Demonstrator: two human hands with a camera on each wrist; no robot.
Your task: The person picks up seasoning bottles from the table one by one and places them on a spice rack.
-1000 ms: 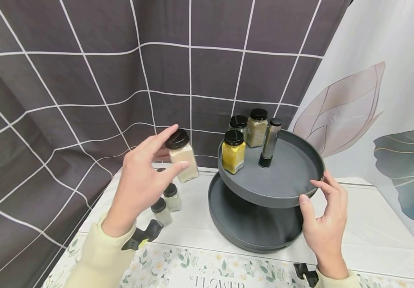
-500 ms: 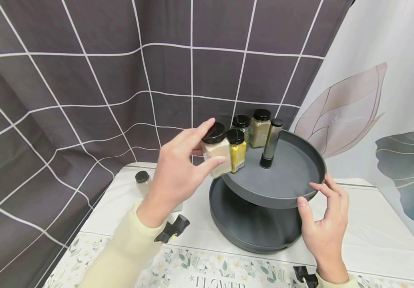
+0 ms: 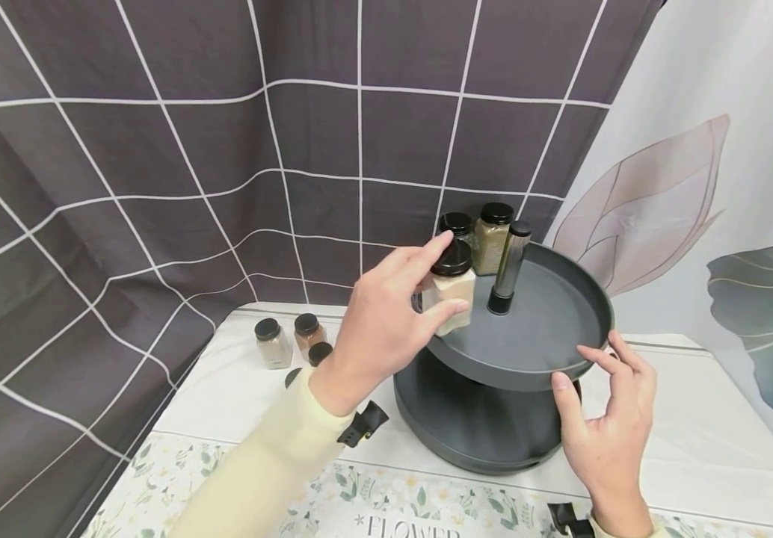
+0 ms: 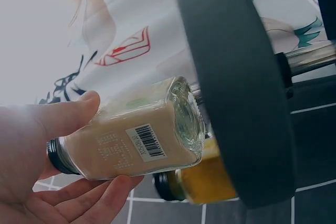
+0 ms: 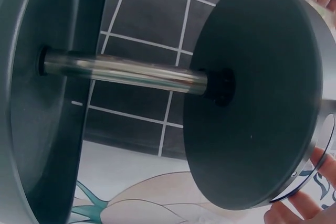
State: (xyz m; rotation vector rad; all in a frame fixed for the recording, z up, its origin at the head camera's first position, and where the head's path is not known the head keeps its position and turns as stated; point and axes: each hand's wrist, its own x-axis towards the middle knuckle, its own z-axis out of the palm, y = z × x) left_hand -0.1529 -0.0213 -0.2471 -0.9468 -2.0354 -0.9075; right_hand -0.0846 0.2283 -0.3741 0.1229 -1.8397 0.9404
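My left hand grips a spice jar of pale beige powder with a black lid, thumb on one side and fingers on the other. It hangs over the left rim of the upper tier of a dark grey two-tier turntable. In the left wrist view, the jar's glass base points at that rim, beside a yellow spice jar. The held jar and hand hide the yellow one in the head view. My right hand grips the upper tier's right front rim between thumb and fingers.
Two jars, one tan and one partly hidden, stand at the upper tier's back, near its post. Below lies the lower tier. Several small jars, including a pale one, stand on the white table. A grid-patterned curtain hangs behind.
My left hand has carried the beige jar rightward from above the table to the upper tier's left side, covering the yellow jar. My right hand keeps its place on the rim.
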